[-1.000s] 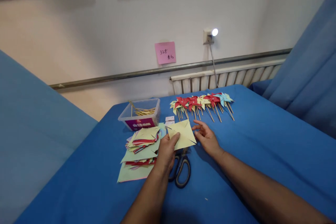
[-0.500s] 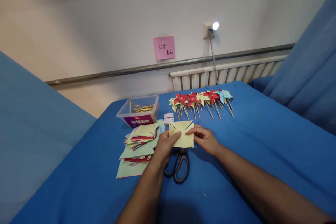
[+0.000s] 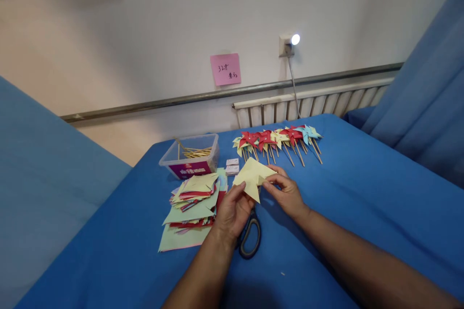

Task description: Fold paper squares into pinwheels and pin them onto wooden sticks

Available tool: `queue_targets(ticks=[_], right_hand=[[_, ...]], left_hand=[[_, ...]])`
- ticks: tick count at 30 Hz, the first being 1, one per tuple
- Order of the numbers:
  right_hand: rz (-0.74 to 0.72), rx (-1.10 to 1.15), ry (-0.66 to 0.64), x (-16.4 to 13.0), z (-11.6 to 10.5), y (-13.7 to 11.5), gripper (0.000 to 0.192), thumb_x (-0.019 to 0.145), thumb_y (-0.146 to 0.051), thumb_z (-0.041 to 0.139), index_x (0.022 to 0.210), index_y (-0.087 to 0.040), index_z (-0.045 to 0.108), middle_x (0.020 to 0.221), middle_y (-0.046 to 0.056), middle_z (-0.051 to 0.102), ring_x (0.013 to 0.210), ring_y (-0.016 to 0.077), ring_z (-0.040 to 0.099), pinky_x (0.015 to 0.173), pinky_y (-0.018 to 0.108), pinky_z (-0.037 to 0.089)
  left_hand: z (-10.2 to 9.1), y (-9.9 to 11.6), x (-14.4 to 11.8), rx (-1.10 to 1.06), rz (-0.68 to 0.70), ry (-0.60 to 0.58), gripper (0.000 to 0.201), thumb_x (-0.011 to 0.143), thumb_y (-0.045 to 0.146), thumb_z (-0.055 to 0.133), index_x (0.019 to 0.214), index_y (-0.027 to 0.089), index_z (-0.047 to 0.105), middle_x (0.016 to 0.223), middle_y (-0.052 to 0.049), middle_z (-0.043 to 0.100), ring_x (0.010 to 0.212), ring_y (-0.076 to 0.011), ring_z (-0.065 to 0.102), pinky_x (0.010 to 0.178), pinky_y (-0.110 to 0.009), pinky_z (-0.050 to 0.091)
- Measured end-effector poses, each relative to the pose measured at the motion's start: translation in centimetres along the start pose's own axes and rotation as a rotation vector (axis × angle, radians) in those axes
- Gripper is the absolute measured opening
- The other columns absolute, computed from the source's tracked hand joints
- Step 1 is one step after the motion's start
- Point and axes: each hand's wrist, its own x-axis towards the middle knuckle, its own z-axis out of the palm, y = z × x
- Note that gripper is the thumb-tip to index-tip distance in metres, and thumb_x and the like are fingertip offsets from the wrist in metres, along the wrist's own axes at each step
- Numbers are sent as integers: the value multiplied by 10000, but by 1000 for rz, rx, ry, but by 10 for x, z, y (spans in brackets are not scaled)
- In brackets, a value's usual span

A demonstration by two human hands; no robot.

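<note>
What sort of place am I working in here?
Probably a makeshift craft table indoors: a blue-covered table by a wall radiator, with a stack of cut paper squares and a row of finished pinwheels.

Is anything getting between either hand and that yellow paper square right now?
Nothing visible does. The left hand and right hand both pinch the yellow paper square directly, lifted above the scissors.
</note>
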Motion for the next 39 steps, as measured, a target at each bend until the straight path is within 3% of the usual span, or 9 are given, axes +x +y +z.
queue_targets(ticks=[3,6,12,16,20,27,32,36,39], right_hand=[[48,24,33,0,1,3,181,814,-377,666,815,-203,718,1223,105,574,1059,237,616,872,343,495],[55,17,7,-1,2,2,193,817,-386,660,798,-201,714,1225,103,576,988,218,635,841,334,503],[-14,-33,-38,-1,2,-3,160,813,-342,673,727,-209,694,1218,88,581,1189,234,540,1026,375,393],[-3,-5,-104,0,1,-4,169,793,-349,697,694,-212,679,1230,78,569,1176,236,544,1026,394,396],[-1,-16,-178,-1,1,-8,151,799,-355,696,729,-221,699,1305,79,543,1212,249,526,1036,412,392],[-174,-236,-72,-2,-3,-19,66,817,-285,679,792,-239,719,1366,76,509,1261,269,474,1034,450,379],[-310,-326,-135,-4,-3,-23,32,807,-266,696,795,-258,724,1337,56,529,1267,269,438,1064,479,349],[-321,-368,-204,-5,-1,-20,17,788,-257,713,783,-262,728,1350,54,512,1325,284,362,1102,518,293],[-286,-367,-189,-5,0,-16,36,782,-235,704,756,-259,712,1302,57,545,1322,284,362,1091,522,308]], left_hand=[[2,-9,-1,29,5,-5,345,787,166,684,1130,153,657,1134,-102,708,1033,-219,661,887,-317,519],[0,-15,2,71,45,65,341,758,174,721,1094,146,666,1099,-101,716,957,-211,678,842,-303,523],[-1,-15,5,132,64,123,262,741,230,737,988,156,691,1025,-96,731,883,-218,686,764,-296,527],[3,-14,3,164,71,100,248,737,257,739,953,149,684,997,-106,735,947,-257,681,792,-331,531],[7,-13,1,175,86,90,304,732,265,747,999,139,675,1003,-103,736,940,-238,686,791,-316,529],[6,-10,1,239,87,171,429,664,253,801,1056,128,681,995,-103,741,758,-191,693,653,-269,526],[4,-11,2,272,155,186,485,652,269,810,1096,128,675,1017,-110,738,831,-217,694,659,-271,522],[4,-12,3,273,212,198,451,630,242,810,1048,118,691,987,-109,745,881,-232,690,743,-299,526],[5,-13,3,296,201,232,460,600,236,818,1029,126,693,973,-99,748,836,-220,693,683,-275,524]])
